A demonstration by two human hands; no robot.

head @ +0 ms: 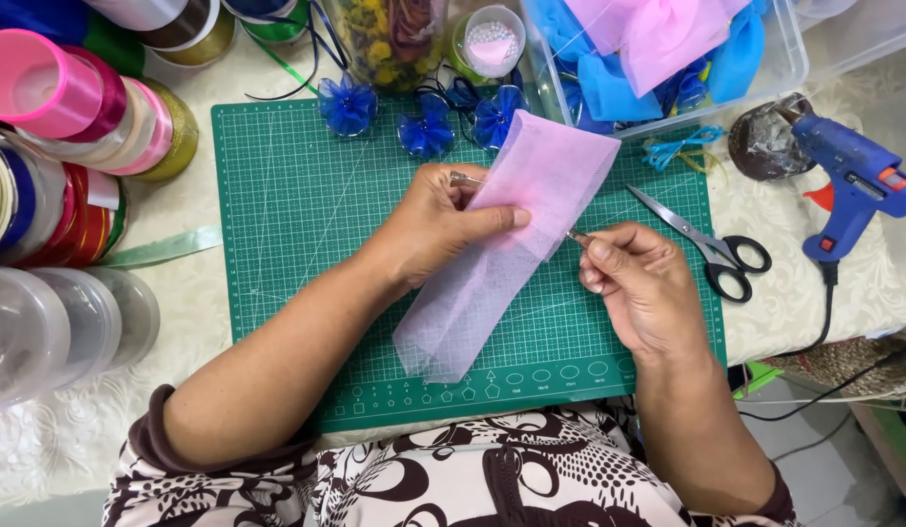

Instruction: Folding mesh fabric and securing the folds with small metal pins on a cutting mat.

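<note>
1. Your left hand [435, 229] pinches the pink mesh strip [502, 244] near its upper end, thumb lying across the front of the fabric. The left grip is clenched on the strip.
2. Your right hand [643, 283] holds a thin metal needle or pin [577, 236] between thumb and forefinger. The right grip is clenched on it, and its tip meets the right edge of the strip. A second thin metal piece shows at the fingertips of your left hand; what it is cannot be told.
3. The strip hangs above the green cutting mat [297, 215], its lower end trailing down toward your body. It looks flat and ungathered along most of its length, so the shaping work appears to be at an early stage.
4. Three finished blue mesh flowers [426, 127] lie along the far edge of the mat. Judged from these, earlier pieces of the same kind are complete and the pink one remains to be formed.
5. The scissors [712, 249] lie on the mat just right of your right hand. The blue glue gun [853, 181] lies on the bench further right. Neither is touched.
6. Ribbon spools [72, 127] are stacked at the left of the bench.
</note>
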